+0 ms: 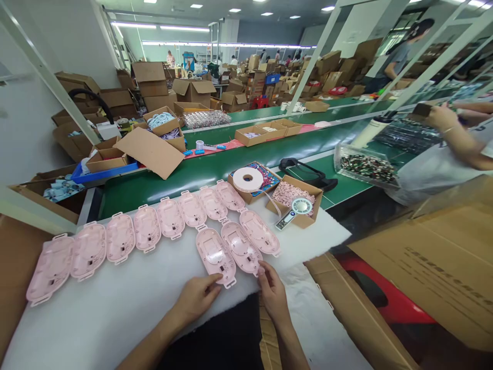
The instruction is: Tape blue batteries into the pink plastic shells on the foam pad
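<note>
Both hands rest at the near edge of the white padded surface, forearms reaching up from the bottom of the view. Left hand lies palm down, fingers loosely curled, its thumb touching the near end of a pink shell; it grips nothing. Right hand lies palm down too, its fingertips against the near end of the neighbouring pink shell, with nothing clasped. A third shell lies just beside these two. Behind them a long row of pink shells runs across the surface from the left edge toward the boxes, all lying flat with the hollow side up.

At the far right of the surface, an open cardboard box holds small pinkish parts, with a round white piece resting on them. Beside it a second box carries a white tape roll. Beyond runs a green conveyor belt with more open cartons. A co-worker's arm reaches in at the right. Stacked cartons fill the hall behind.
</note>
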The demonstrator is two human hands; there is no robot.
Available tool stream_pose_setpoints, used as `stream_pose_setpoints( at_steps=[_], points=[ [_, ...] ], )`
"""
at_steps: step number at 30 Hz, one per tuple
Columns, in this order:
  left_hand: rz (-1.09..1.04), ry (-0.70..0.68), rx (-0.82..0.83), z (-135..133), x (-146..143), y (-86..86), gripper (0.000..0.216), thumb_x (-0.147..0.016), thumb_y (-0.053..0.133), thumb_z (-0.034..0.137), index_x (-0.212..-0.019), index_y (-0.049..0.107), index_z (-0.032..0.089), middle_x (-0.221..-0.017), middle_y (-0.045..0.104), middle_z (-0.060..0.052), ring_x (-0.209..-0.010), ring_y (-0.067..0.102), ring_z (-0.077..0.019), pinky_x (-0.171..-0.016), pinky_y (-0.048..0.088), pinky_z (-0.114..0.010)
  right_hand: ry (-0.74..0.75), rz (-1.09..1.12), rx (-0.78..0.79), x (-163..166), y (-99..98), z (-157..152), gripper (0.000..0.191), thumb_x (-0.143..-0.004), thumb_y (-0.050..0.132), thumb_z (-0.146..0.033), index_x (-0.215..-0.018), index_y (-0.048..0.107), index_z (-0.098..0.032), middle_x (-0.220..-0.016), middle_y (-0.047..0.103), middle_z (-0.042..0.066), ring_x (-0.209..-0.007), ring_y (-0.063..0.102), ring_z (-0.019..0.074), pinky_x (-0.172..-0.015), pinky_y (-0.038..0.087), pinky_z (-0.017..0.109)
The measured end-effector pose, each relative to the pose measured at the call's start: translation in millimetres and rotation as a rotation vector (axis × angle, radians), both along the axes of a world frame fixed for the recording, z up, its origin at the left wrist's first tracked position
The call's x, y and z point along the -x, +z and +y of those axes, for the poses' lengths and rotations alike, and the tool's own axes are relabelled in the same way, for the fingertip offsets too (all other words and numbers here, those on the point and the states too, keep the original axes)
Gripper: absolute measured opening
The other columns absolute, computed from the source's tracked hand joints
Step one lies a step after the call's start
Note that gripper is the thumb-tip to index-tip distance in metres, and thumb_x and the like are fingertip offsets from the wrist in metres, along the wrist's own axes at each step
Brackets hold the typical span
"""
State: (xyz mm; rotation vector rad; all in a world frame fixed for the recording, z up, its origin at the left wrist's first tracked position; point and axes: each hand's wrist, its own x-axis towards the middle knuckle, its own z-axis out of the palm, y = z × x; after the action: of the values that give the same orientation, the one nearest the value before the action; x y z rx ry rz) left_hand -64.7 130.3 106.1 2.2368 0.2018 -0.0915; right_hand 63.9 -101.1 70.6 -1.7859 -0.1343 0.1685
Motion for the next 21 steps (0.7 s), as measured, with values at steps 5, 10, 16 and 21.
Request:
stream_pose_setpoints(
  at_steps=[5,10,16,21],
  points=[
    [-0.027,-0.004,-0.021,1.9,2.1,-2.9,0.047,-0.099,0.052,0.044,-0.136,0.071,0.023,-0.082,0.075,-0.002,-0.07,0.064,-0.0206,-0.072,0.045,-0.032,-0.01,-0.007,-0.002,1.5,3.8,0.1,0.067,-0.091,0.061,-0.073,-0.123,0.07,-0.015,-0.1,0.07,0.01,-0.091,0.064,0.0252,-0.08,0.054,0.037],
    [-0.124,-0.021,-0.049,2.0,1.3,-7.8,0.041,-0.098,0.058,0.037,-0.135,0.071,0.023,-0.075,0.073,0.001,-0.063,0.062,-0.0175,-0.065,0.044,-0.029,-0.033,0.001,-0.005,2.5,5.9,1.0,0.064,-0.094,0.059,-0.071,-0.125,0.067,-0.015,-0.074,0.054,-0.001,-0.067,0.049,0.0179,-0.061,0.043,0.03],
    [-0.415,-0.028,-0.11,6.3,15.8,-2.0,0.033,-0.105,0.052,0.032,-0.131,0.069,0.018,-0.068,0.068,0.003,-0.054,0.059,-0.0136,-0.057,0.044,-0.026,-0.22,-0.08,0.0,10.3,13.9,-6.6,0.068,-0.087,0.06,-0.078,-0.108,0.069,-0.014,-0.072,0.063,0.004,-0.064,0.056,0.0198,-0.059,0.047,0.032],
    [-0.766,0.069,-0.389,43.5,74.5,31.5,0.023,-0.103,0.051,0.023,-0.12,0.067,0.02,-0.063,0.065,0.003,-0.049,0.058,-0.0134,-0.051,0.041,-0.029,0.133,-0.377,0.253,27.6,6.7,-0.7,0.037,-0.096,0.064,-0.059,-0.09,0.074,-0.024,-0.083,0.073,0.009,-0.079,0.069,0.028,-0.063,0.054,0.037]
  ],
)
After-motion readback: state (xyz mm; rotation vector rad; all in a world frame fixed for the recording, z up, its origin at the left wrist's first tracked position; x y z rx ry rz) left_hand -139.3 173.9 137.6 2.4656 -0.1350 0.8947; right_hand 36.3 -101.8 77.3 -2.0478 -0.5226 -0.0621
